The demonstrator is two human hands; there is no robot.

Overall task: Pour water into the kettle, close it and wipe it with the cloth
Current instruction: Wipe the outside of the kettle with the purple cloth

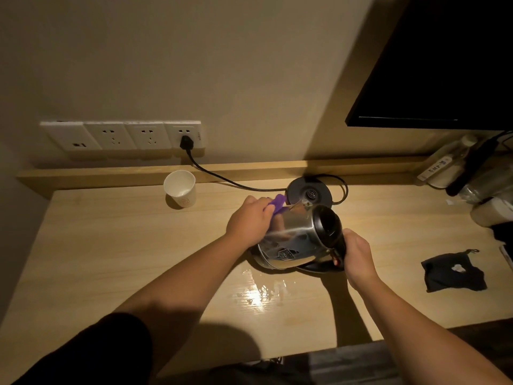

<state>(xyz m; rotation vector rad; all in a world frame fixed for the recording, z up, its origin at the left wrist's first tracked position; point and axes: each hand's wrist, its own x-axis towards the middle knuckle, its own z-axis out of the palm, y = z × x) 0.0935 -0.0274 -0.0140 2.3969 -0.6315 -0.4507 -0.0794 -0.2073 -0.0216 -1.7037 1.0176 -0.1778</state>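
— On the tabletop (111, 259), what have you got in front of you?

— I have the kettle (294, 240) tipped over on its side, off its base (309, 193), which sits just behind it with the cord running to the wall socket (184, 136). My right hand (358, 257) is curled round the black handle, holding it steady. My left hand (248, 222) pinches the purple cloth (279, 204) and presses it on the steel wall near the spout.

— Lid shut?

— It looks shut; the black top faces to the right and I see no gap. So I judge the pouring and closing done and the wiping in hand.

— How will it handle?

— Heavy, I'd guess, with water inside, and the polished steel is slippery, more so when wet. The handle is the only sure hold; the body would slide under bare fingers. The cloth is soft and limp, so it needs to be bunched under my fingertips to stay put.

— Any worry?

— A puddle (261, 290) shines on the wood just in front of the kettle. Tilted like this, more may leak from the spout. The paper cup (180, 188) stands well apart at the back left, and a dark rag (454, 272) lies far right.
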